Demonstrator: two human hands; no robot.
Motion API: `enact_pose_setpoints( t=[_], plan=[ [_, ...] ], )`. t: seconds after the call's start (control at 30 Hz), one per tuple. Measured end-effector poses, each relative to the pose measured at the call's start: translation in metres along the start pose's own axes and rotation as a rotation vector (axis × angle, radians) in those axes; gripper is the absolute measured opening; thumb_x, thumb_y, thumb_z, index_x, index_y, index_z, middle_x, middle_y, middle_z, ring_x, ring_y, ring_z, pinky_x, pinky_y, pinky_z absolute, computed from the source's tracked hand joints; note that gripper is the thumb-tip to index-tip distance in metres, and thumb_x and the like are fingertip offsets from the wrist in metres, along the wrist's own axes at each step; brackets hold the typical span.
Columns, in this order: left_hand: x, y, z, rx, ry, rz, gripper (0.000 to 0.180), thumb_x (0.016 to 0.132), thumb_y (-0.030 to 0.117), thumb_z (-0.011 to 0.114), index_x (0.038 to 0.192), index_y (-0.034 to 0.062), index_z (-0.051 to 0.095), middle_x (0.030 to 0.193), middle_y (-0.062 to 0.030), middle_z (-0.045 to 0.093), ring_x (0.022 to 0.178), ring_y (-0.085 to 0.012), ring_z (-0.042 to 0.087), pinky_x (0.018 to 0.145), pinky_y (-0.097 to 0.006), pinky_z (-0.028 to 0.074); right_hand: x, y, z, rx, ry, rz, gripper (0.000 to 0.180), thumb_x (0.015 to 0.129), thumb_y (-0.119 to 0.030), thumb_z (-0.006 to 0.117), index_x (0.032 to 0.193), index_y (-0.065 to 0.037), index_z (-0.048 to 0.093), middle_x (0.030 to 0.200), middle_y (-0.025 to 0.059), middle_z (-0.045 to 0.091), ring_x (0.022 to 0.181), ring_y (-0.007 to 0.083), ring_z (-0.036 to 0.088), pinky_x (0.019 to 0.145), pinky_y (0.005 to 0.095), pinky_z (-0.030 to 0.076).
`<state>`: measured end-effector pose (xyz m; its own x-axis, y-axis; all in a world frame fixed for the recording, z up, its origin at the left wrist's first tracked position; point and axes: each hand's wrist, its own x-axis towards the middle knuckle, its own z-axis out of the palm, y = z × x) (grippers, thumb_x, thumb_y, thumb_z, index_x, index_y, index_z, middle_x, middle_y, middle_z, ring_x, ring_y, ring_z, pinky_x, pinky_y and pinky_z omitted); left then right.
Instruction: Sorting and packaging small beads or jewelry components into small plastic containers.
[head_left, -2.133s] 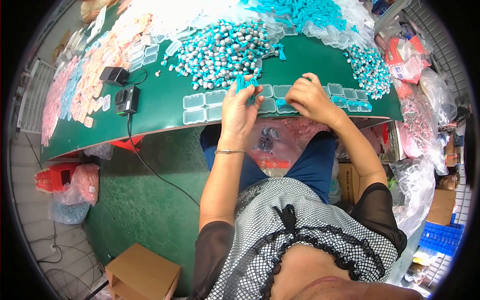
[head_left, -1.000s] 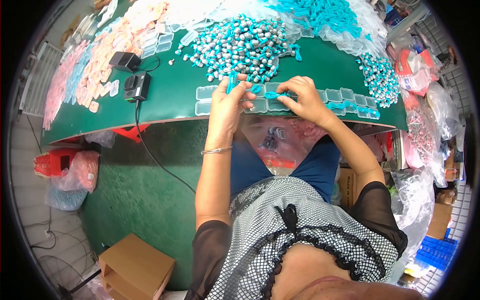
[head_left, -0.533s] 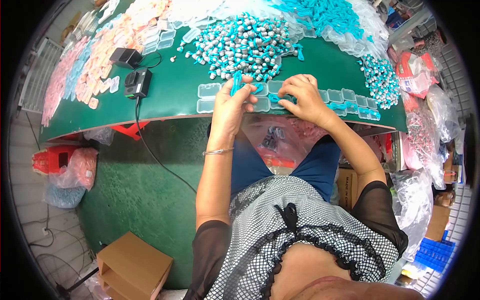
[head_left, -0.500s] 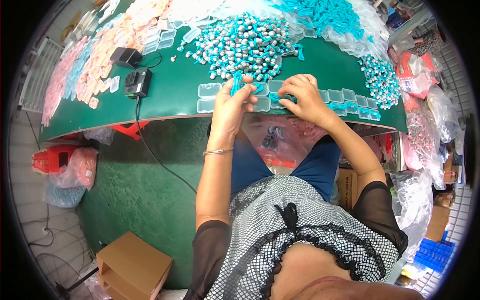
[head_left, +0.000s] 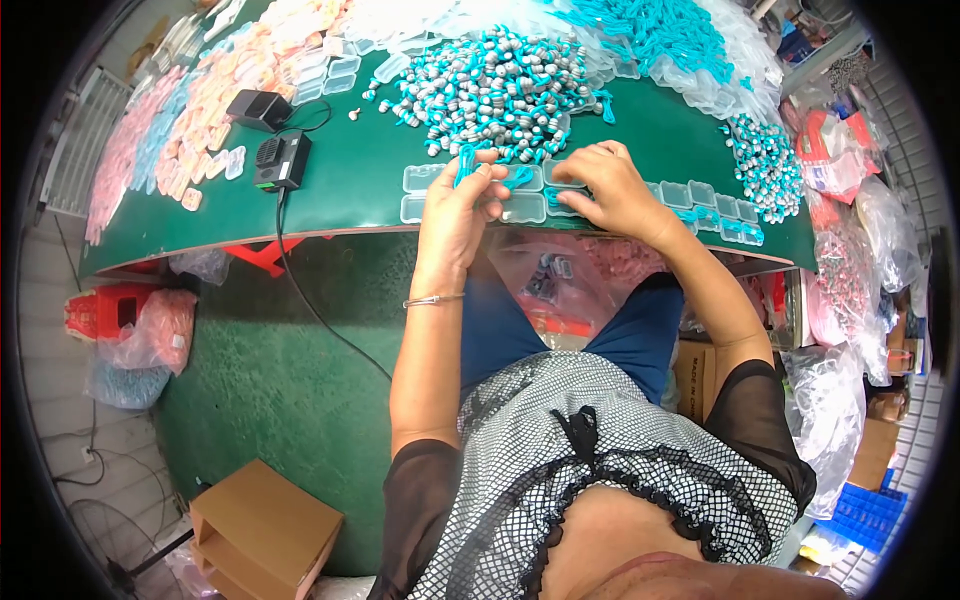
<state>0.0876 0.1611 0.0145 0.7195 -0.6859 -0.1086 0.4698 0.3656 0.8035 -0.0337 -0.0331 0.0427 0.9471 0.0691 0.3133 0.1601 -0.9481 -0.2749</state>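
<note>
Both hands work at the near edge of the green counter (head_left: 340,190). The left hand (head_left: 462,200) has its fingers curled together, pinching a teal cord (head_left: 466,160) whose loop stands up just above the knuckles. Directly under and beside this hand lie clear plastic cases (head_left: 522,205) set in a row along the counter edge; the fingertips touch the nearest one.

The right hand (head_left: 605,185) rests palm down just right of the left, fingers bent and pressed onto the same row of cases. Whether it grips anything beneath the fingers cannot be told. The two hands are close together but not touching.

The row of cases continues to the right, several (head_left: 715,210) holding teal pieces.

Just beyond the hands, further onto the counter, sits a large heap of grey-and-teal small parts (head_left: 500,85). A smaller heap (head_left: 765,165) lies toward the right end. Pink and orange packets (head_left: 200,110) cover the far left. A black box with a cable (head_left: 283,160) stands left of the hands, well apart. A clear bag (head_left: 560,285) rests on the person's lap below the counter edge.
</note>
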Motion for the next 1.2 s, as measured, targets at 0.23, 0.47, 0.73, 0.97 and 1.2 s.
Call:
enact_pose_setpoints(
  t=[0.23, 0.47, 0.73, 0.97, 1.2],
  plan=[
    [-0.003, 0.006, -0.009, -0.121, 0.049, -0.008, 0.024, 0.089, 0.003, 0.054, 0.112, -0.0043, 0.059, 0.093, -0.0109, 0.065, 0.068, -0.0140, 0.058, 0.056, -0.026, 0.044, 0.040, -0.005, 0.032, -0.077, 0.059, -0.092, 0.021, 0.074, -0.012, 0.074, 0.095, -0.016, 0.069, 0.096, 0.0006, 0.060, 0.100, 0.0226, 0.055, 0.088, 0.0449, 0.036],
    [-0.008, 0.011, -0.021, -0.100, 0.089, 0.045, 0.029, 0.087, -0.001, 0.052, 0.114, -0.0080, 0.061, 0.085, -0.0069, 0.060, 0.068, -0.0128, 0.056, 0.055, -0.025, 0.042, 0.043, -0.005, 0.018, -0.052, -0.004, -0.067, 0.014, 0.074, -0.014, 0.073, 0.087, -0.015, 0.067, 0.097, 0.0011, 0.060, 0.102, 0.0228, 0.055, 0.093, 0.0482, 0.034],
    [-0.010, 0.008, -0.019, -0.063, 0.086, 0.092, 0.028, 0.089, -0.001, 0.059, 0.116, -0.0077, 0.059, 0.090, -0.0062, 0.058, 0.073, -0.0116, 0.056, 0.055, -0.023, 0.044, 0.026, -0.029, 0.026, -0.126, -0.052, -0.013, 0.018, 0.072, -0.016, 0.074, 0.086, -0.013, 0.062, 0.095, 0.0017, 0.058, 0.100, 0.0225, 0.054, 0.097, 0.0470, 0.031],
    [-0.011, 0.001, -0.025, -0.023, 0.101, 0.111, 0.025, 0.088, 0.001, 0.065, 0.113, -0.0047, 0.060, 0.095, -0.0070, 0.060, 0.075, -0.0127, 0.062, 0.055, -0.023, 0.047, 0.025, -0.028, 0.028, -0.094, -0.003, -0.026, 0.015, 0.075, -0.015, 0.072, 0.086, -0.012, 0.062, 0.091, 0.0021, 0.058, 0.098, 0.0223, 0.055, 0.095, 0.0456, 0.033],
    [-0.012, 0.001, -0.027, -0.064, 0.077, 0.047, 0.024, 0.090, 0.001, 0.059, 0.114, -0.0045, 0.059, 0.095, -0.0077, 0.063, 0.077, -0.0137, 0.065, 0.057, -0.023, 0.052, 0.031, -0.038, 0.025, -0.022, 0.096, -0.039, 0.017, 0.077, -0.015, 0.071, 0.093, -0.011, 0.064, 0.093, 0.0037, 0.061, 0.096, 0.0233, 0.058, 0.094, 0.0432, 0.035]
  ],
)
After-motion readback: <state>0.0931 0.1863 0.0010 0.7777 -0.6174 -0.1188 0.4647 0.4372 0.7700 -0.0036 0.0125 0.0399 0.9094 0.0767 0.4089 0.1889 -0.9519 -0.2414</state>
